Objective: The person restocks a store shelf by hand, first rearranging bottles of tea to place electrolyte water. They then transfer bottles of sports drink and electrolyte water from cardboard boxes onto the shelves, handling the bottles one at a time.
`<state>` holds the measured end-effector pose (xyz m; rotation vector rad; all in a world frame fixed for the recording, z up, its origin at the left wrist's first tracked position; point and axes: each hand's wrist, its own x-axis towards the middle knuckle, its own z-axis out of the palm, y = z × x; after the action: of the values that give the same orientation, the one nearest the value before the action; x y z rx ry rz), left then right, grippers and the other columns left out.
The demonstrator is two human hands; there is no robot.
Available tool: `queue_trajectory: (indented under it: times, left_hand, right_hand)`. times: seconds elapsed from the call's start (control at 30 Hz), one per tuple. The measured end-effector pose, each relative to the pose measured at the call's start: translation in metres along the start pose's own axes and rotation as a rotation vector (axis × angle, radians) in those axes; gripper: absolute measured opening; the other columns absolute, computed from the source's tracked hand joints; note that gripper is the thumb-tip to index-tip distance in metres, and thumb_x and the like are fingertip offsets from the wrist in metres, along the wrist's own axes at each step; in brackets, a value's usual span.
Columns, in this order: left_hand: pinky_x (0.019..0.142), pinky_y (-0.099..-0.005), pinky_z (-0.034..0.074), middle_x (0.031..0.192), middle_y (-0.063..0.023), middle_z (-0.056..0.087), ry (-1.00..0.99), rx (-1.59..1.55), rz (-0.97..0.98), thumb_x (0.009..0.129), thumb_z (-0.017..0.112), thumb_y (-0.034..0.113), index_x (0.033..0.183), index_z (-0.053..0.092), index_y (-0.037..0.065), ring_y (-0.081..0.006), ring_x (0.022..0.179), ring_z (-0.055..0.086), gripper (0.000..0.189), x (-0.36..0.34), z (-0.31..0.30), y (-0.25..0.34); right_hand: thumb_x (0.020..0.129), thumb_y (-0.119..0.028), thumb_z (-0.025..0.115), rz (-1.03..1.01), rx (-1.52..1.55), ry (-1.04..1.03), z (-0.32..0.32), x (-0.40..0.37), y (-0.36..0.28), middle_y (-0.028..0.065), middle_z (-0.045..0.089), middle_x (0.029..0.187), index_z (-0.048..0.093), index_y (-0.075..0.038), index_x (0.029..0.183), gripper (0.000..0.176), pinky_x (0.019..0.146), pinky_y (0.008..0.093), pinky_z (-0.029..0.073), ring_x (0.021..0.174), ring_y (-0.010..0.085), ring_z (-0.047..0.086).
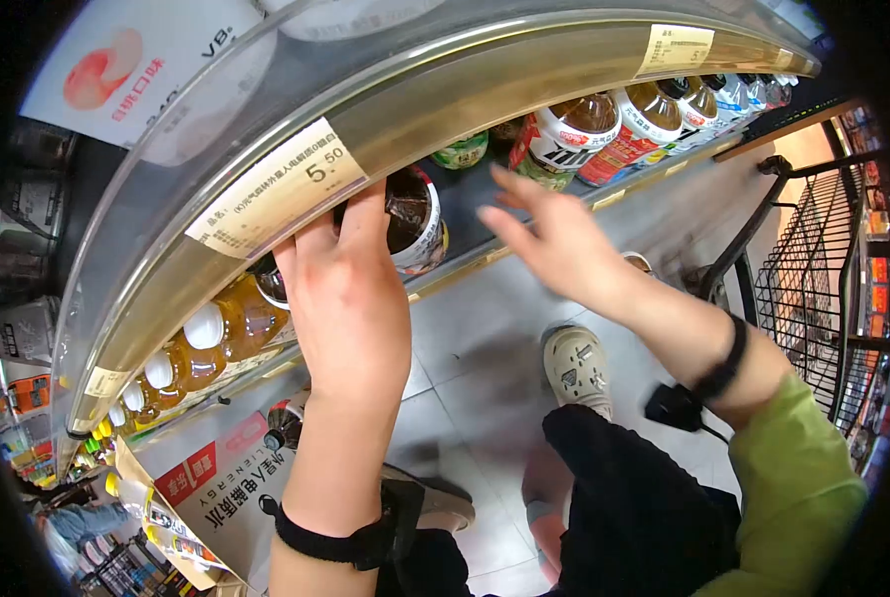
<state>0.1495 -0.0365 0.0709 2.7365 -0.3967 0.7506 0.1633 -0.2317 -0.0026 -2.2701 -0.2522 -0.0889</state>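
Your left hand (pixel 350 298) is sitting beside the dark bottle (pixel 417 227) on the shelf (pixel 473 207) — fingertips hidden, grip untellable; your right hand (pixel 544 234) is hovering open, empty. The bottle is looking full, likely heavy and slick — best held round its body.

On my screen, the dark round plastic bottle (pixel 415 221) stands just right of the left hand (pixel 353 298), beneath the curved clear plastic shelf edge (pixel 435 121). White-capped amber plastic bottles (pixel 228 333) line up to its left; lower down sits the printed pale cardboard box (pixel 214 507). Far right, beyond the right hand (pixel 556 237), I've got the black wire shopping cart (pixel 808 249).
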Motion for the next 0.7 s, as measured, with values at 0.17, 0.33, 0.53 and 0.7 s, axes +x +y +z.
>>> queue_trajectory:
  times: [0.17,0.33,0.53,0.7]
  left_hand:
    - [0.080,-0.0388,0.042,0.122,-0.0181,0.052,0.088,-0.144,-0.022,0.078,0.058,-0.011,0.120,0.062,0.007,-0.0311,0.088,0.050,0.046,-0.014,-0.012,0.013]
    - [0.079,-0.0378,0.045,0.117,-0.0146,0.055,-0.040,-0.222,0.108,0.075,0.058,-0.010,0.120,0.062,0.007,-0.0311,0.090,0.052,0.048,-0.047,-0.023,0.029]
    - [0.087,-0.0409,0.048,0.110,-0.0151,0.062,-0.553,-0.513,-0.047,0.080,0.056,-0.007,0.111,0.063,0.005,-0.0336,0.099,0.059,0.033,-0.093,-0.002,0.043]
    - [0.080,-0.0421,0.052,0.113,-0.0179,0.063,-0.893,-0.888,-0.383,0.083,0.063,0.004,0.136,0.041,0.008,-0.0342,0.093,0.064,0.058,-0.109,0.009,0.063]
  right_hand:
    - [0.089,-0.030,0.062,0.376,-0.192,-0.151,-0.123,-0.064,0.005,0.0261,0.066,0.092,0.053,0.003,0.121,0.047,0.078,0.0449,0.052,0.084,0.0408,0.065]
    - [0.081,-0.031,0.072,0.188,-0.449,-0.377,-0.103,-0.119,0.088,0.0242,0.064,0.096,0.046,-0.003,0.122,0.056,0.076,0.0468,0.052,0.088,0.0428,0.063]
    - [0.082,-0.022,0.072,0.306,-0.253,-0.321,-0.097,-0.101,0.059,0.0208,0.063,0.077,0.051,-0.004,0.106,0.037,0.063,0.0430,0.051,0.072,0.0375,0.065]
    - [0.078,-0.011,0.075,0.055,-0.006,-0.071,-0.136,-0.072,-0.034,0.0109,0.062,0.081,0.056,-0.003,0.101,0.031,0.062,0.0291,0.049,0.067,0.0187,0.062]
